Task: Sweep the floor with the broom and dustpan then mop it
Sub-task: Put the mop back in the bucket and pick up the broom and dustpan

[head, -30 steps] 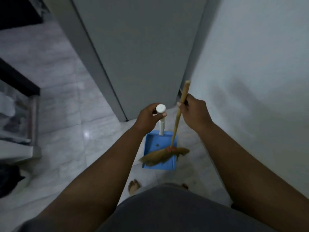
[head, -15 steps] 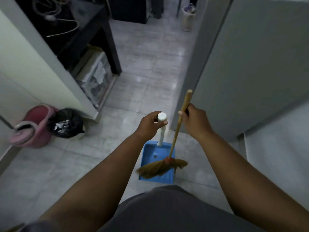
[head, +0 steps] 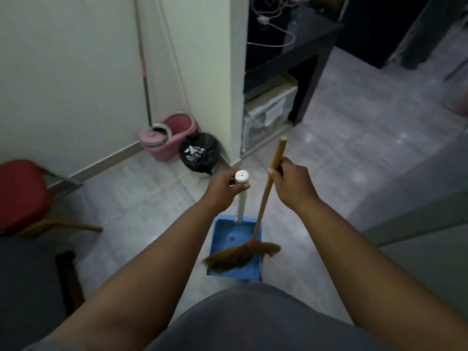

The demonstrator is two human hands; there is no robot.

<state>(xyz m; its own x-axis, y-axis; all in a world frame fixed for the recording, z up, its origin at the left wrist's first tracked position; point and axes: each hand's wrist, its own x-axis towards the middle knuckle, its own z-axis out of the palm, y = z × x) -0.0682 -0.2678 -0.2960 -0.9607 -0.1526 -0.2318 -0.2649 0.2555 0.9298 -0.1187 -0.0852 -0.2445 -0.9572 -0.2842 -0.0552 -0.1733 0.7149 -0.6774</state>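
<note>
The white handle of the blue dustpan [head: 228, 239] is gripped by the left hand [head: 222, 190] and the broom [head: 263, 198] stick is clasped by the right hand [head: 293, 184] — its bristles are spread over the pan, above the tiled floor [head: 141, 198], with a pink mop bucket [head: 168, 138] near the wall.

left hand [head: 220, 188] gripping the white handle of a blue dustpan [head: 234, 247], right hand [head: 293, 184] holding a wooden broom [head: 263, 206], bristles over the pan, pink mop bucket [head: 168, 136] by the wall, black bin bag [head: 198, 152] beside it

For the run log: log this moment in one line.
left hand grips dustpan | right hand grips broom | bristles over dustpan | mop in bucket
</note>
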